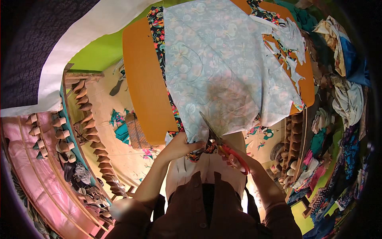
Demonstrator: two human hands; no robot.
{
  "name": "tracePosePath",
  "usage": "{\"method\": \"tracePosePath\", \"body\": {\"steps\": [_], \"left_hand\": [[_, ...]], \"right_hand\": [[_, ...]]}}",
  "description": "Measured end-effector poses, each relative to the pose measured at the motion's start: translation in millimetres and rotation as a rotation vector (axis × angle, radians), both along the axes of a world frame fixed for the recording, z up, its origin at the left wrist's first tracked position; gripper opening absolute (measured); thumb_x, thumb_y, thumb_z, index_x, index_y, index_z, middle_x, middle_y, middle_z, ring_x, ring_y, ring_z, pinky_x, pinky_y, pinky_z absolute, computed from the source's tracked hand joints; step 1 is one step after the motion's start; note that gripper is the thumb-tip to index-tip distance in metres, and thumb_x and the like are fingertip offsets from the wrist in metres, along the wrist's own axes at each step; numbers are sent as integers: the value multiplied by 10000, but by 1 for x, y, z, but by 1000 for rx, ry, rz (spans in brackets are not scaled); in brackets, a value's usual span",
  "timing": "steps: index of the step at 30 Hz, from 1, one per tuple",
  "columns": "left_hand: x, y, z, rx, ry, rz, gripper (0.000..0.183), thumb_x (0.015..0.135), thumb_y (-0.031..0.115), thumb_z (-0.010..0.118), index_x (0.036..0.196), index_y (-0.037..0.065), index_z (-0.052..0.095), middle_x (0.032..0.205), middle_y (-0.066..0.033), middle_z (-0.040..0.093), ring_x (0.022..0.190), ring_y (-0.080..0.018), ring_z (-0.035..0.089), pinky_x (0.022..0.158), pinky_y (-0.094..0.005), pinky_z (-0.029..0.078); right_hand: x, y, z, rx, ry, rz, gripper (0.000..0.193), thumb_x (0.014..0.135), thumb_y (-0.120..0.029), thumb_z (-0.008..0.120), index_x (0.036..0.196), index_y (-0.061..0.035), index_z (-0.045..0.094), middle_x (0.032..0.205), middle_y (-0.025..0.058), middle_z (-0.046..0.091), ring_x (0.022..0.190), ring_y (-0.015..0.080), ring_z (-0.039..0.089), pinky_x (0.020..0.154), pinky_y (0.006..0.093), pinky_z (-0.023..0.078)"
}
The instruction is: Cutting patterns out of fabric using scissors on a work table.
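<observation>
The left hand [181, 149] is at the near edge of the cloth [161, 44]; its grip pinches the cloth and the pale sheet [215, 51] between thumb and fingers. The right hand [232, 154] is just beside it, its grip wrapped around the red handles of the scissors [243, 162]. The blades point up and to the left, over the near part of the sheet. The cloth, dark with a floral print, lies under the sheet on the orange tabletop [139, 79] and overhangs its near edge. Curved lines mark the sheet. Torn-edged scraps [292, 34] lie at the right side.
</observation>
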State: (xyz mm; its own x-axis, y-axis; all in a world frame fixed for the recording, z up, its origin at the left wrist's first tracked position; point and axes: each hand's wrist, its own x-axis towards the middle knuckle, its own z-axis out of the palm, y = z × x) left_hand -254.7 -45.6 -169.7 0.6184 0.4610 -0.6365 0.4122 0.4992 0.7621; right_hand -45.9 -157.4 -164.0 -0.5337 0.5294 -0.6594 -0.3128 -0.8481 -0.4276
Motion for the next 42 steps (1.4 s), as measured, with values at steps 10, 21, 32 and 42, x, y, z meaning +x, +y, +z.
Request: {"method": "tracePosePath", "body": {"steps": [10, 21, 32, 42], "left_hand": [[-4, 7, 2, -40, 46, -49, 323, 747, 161, 658, 1004, 0, 550, 900, -57, 600, 855, -144, 554, 758, -279, 434], [14, 21, -10, -109, -30, 609, 475, 732, 202, 681, 1107, -26, 499, 984, -79, 586, 891, -156, 550, 787, -279, 425], [18, 15, -5, -113, 82, 432, 332, 716, 113, 666, 1001, -26, 565, 937, -82, 599, 853, -155, 556, 767, -274, 428], [16, 15, -2, -71, 135, 285, 367, 688, 141, 685, 993, -20, 562, 921, -93, 605, 851, -177, 568, 748, -292, 443]], "right_hand": [[-4, -4, -7, 107, -113, -68, 690, 689, -722, 428, 968, -92, 462, 617, -42, 383, 482, 45, 349, 396, 200, 292], [-13, 11, -3, 57, -159, -143, 504, 835, -520, 431, 1084, -85, 486, 605, -72, 435, 432, 18, 368, 358, 157, 256], [-25, 2, -22, -19, -150, -119, 539, 863, -528, 342, 1223, -129, 379, 667, -36, 508, 494, 29, 467, 399, 163, 348], [-24, 3, -19, 367, -273, -14, 766, 807, -612, 373, 1309, -46, 257, 707, 7, 444, 602, 89, 431, 532, 230, 376]]}}
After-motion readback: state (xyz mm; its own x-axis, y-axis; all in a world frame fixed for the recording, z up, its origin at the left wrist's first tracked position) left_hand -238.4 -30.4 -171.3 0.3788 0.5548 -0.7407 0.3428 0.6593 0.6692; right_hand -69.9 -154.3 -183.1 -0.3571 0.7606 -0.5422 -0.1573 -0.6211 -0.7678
